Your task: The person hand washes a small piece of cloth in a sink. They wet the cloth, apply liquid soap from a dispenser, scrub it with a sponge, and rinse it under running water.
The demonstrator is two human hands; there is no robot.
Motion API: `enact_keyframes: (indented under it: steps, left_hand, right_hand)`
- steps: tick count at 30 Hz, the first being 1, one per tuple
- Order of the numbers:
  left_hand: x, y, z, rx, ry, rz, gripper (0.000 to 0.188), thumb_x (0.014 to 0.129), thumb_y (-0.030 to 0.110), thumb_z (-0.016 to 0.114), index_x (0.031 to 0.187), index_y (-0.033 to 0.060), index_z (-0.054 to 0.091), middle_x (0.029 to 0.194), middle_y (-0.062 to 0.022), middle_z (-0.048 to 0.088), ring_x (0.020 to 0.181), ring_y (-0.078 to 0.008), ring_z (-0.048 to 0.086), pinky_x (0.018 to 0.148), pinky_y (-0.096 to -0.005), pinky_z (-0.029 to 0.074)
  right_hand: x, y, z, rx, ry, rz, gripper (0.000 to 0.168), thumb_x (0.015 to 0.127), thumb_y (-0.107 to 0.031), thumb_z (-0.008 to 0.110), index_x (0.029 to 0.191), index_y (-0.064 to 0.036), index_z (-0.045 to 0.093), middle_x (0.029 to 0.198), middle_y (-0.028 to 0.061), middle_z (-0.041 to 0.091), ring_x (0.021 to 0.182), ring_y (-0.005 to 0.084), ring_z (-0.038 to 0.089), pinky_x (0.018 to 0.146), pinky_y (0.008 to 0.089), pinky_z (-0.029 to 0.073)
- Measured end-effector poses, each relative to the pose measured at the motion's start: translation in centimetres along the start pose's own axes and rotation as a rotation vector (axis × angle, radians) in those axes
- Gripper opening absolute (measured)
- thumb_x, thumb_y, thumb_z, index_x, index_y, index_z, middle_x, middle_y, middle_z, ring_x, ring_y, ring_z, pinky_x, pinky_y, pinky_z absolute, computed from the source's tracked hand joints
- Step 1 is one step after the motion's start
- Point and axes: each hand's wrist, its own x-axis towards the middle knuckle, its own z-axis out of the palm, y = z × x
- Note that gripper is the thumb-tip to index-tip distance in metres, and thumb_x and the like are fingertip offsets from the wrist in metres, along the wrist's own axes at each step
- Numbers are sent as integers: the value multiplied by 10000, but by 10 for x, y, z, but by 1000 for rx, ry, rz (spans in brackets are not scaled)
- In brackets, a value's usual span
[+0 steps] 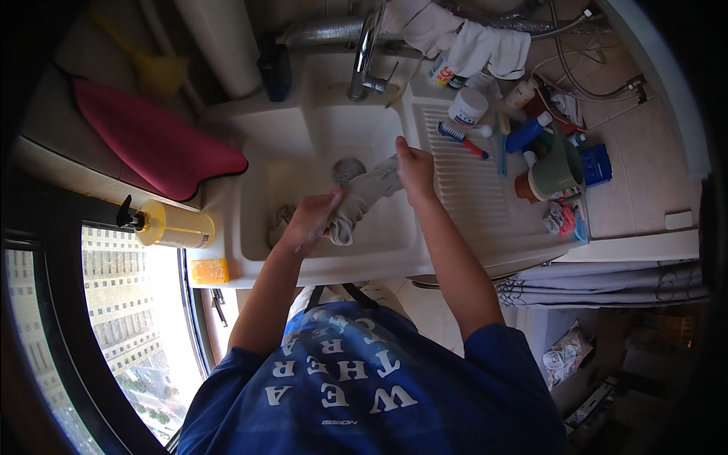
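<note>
A wet grey cloth is stretched slantwise between my two hands over the white sink basin. My right hand grips its upper end, thumb pointing up. Lower down, my left hand holds the other end, with soap suds on the wrist. Partly hidden behind the left hand, a second bunched grey cloth lies in the basin. The round drain strainer shows just above the held cloth. At the back of the sink stands a chrome faucet.
Right of the basin, the ribbed washboard bears a scrub brush and a white tub. A green plastic cup stands farther right. On the left rim are a yellow pump bottle and an orange soap bar, beside a window.
</note>
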Motion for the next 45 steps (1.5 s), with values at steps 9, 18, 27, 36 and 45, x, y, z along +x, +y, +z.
enact_keyframes:
  steps: [9, 18, 27, 36, 45]
  left_hand:
    - [42, -14, -13, 150, 375, 25, 398, 985, 334, 371, 816, 36, 574, 796, -52, 572, 670, -166, 508, 617, -315, 440]
    - [69, -70, -16, -763, -268, 136, 368, 962, 315, 342, 1088, 27, 534, 1040, -118, 575, 953, -245, 558, 818, -376, 458]
    - [80, -75, -36, -824, -497, 14, 295, 967, 262, 362, 1079, 58, 543, 1019, -122, 573, 942, -257, 554, 829, -374, 453]
    - [104, -77, -22, -674, -44, 67, 299, 950, 247, 347, 1047, 40, 539, 963, -104, 571, 896, -241, 559, 752, -365, 462]
    - [88, -60, -13, -756, 85, -97, 278, 964, 265, 343, 1048, 67, 518, 916, -89, 579, 815, -230, 564, 734, -384, 477]
  right_hand:
    - [-132, -24, 88, -51, -82, -425, 393, 874, -288, 572, 574, -35, 544, 535, 171, 525, 520, 368, 548, 480, 420, 408]
    - [-119, -31, 79, -375, -182, -227, 494, 933, -351, 405, 632, -11, 599, 650, 196, 612, 670, 389, 610, 617, 470, 465]
    - [-119, -15, 79, -374, -113, -237, 499, 937, -338, 431, 622, 7, 607, 608, 229, 572, 596, 404, 582, 570, 471, 446]
    - [-108, -1, 81, -435, -19, -303, 506, 921, -370, 473, 574, -20, 584, 561, 196, 568, 576, 390, 589, 554, 470, 448]
    - [-118, 11, 70, -190, -254, -193, 503, 909, -416, 508, 601, -21, 552, 564, 134, 549, 554, 299, 554, 535, 382, 430]
